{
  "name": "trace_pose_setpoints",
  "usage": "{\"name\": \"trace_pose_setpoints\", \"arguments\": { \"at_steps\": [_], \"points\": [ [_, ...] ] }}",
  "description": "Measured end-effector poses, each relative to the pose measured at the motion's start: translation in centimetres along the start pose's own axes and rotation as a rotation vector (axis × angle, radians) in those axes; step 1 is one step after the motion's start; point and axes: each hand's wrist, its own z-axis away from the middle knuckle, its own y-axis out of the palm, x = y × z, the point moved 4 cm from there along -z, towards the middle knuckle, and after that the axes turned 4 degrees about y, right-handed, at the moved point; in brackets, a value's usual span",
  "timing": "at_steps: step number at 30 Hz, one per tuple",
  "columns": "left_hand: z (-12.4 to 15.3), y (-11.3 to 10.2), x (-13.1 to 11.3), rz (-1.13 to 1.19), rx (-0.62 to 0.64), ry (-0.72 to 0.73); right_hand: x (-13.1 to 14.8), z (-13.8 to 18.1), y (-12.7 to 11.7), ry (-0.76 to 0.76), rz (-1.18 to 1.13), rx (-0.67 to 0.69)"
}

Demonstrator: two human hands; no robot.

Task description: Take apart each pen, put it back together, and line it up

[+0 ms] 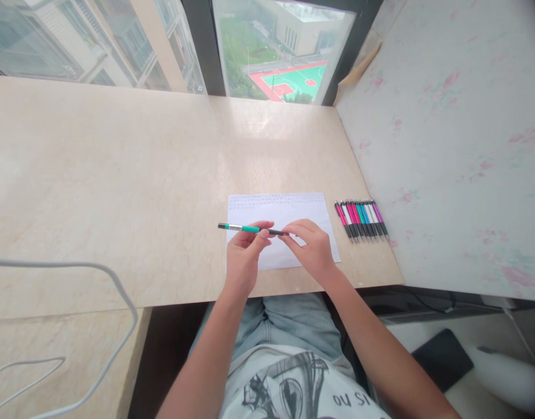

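Observation:
A pen (250, 229) with a teal barrel, a silver band and a black grip lies level across my hands above the paper. My left hand (245, 256) is closed around its middle, thumb against the black part. At the pen's right end, the fingertips of my right hand (311, 247) pinch the tip; the exact point of contact is too small to make out. Beneath both hands rests a white sheet of paper (285, 205) with rows of small handwritten marks along its top.
Several coloured pens (361, 220) lie side by side right of the paper, near the flower-patterned wall (459, 145). The beige stone-like tabletop (119, 174) runs back to the window. A white cable (114, 279) loops across the left front.

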Motion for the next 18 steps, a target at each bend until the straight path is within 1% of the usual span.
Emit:
{"name": "trace_pose_setpoints", "arguments": {
  "at_steps": [3,10,14,18],
  "points": [
    [0.30,-0.22,0.02,0.048,0.005,-0.062,-0.08,0.15,-0.11,-0.022,0.007,-0.004],
    [0.67,-0.56,-0.28,0.117,-0.004,-0.083,0.06,0.31,0.02,-0.087,0.102,0.019],
    [0.80,-0.75,-0.13,0.099,-0.027,-0.107,0.18,0.16,-0.16,-0.119,0.153,0.017],
    [1.09,-0.94,0.12,0.072,-0.034,-0.122,0.11,0.02,-0.39,-0.113,0.172,0.036]
  ]
}}
